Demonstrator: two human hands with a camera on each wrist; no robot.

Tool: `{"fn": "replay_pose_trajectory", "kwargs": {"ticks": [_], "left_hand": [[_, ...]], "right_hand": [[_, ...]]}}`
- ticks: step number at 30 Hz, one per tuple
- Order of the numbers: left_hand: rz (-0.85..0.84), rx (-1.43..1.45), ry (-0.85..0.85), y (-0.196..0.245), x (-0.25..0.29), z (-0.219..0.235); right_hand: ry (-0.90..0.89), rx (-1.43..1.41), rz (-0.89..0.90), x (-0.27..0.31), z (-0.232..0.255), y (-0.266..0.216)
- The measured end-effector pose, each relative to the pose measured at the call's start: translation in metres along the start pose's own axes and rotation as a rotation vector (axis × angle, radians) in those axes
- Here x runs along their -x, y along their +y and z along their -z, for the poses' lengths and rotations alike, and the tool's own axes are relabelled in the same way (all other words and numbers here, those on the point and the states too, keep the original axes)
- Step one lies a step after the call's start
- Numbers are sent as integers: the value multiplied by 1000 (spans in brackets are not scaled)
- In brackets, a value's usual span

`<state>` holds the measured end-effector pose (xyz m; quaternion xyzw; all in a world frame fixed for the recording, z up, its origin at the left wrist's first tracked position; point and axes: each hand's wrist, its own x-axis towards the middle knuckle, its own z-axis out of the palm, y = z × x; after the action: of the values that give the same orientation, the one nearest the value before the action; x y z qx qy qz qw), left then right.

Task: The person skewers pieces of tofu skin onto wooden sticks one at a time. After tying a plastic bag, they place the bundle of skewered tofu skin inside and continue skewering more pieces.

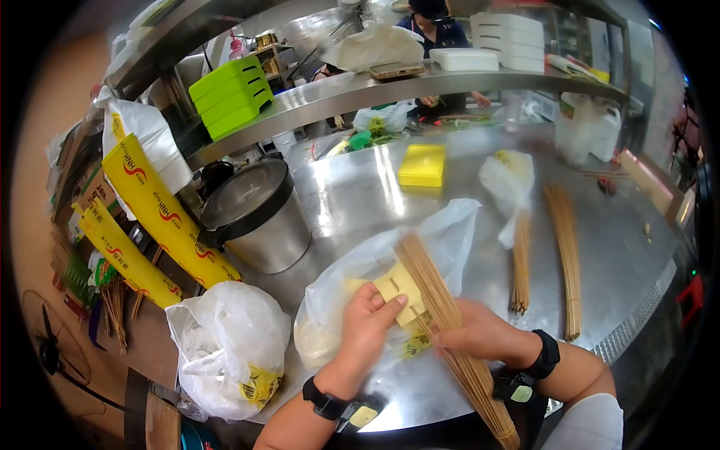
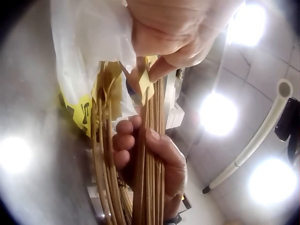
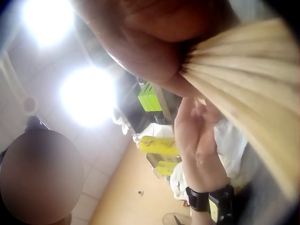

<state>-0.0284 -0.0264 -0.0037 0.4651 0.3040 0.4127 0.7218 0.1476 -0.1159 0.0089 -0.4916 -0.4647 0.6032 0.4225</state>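
My left hand [image 1: 363,322] pinches flat pale-yellow food pieces [image 1: 399,286] between thumb and fingers, above an opened clear plastic bag [image 1: 455,225]. In the left wrist view, the tip of a thin wooden skewer [image 2: 146,101] meets one yellow piece [image 2: 146,86]. My right hand [image 1: 480,330] grips a long bundle of wooden skewers [image 1: 429,274], which slants from the bag down to the table's front edge. Close up in the right wrist view, the skewers [image 3: 248,89] fan out from under that hand's fingers. More pale pieces lie inside the bag, partly hidden by my left hand.
Two more skewer bundles [image 1: 564,262] lie to the right, one under a crumpled plastic bag [image 1: 508,184]. A knotted white bag [image 1: 225,349], lidded metal pot [image 1: 259,217] and yellow rolls [image 1: 161,202] stand left. A yellow box [image 1: 422,166] sits behind; a shelf [image 1: 315,97] spans the back.
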Motion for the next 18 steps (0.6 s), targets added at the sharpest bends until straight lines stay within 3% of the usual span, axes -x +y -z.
{"fn": "replay_pose_trajectory", "kwargs": {"ticks": [1, 3, 7, 10, 12, 18], "left_hand": [[-26, -20, -7, -2, -1, 1], [-55, -44, -5, -6, -5, 5], [-69, -247, 41, -16, -10, 6], [-71, -378, 48, -17, -11, 4], [-66, -425, 51, -17, -11, 2], [-337, -636, 238, -19, -8, -1]], "right_hand": [[0, -1, 3, 1, 0, 1], [98, 284, 144, 1, -3, 3], [151, 281, 80, 8, -12, -4], [134, 315, 138, 12, -14, -3], [16, 77, -4, 16, -14, -12], [-67, -132, -50, 3, -5, 2]]}}
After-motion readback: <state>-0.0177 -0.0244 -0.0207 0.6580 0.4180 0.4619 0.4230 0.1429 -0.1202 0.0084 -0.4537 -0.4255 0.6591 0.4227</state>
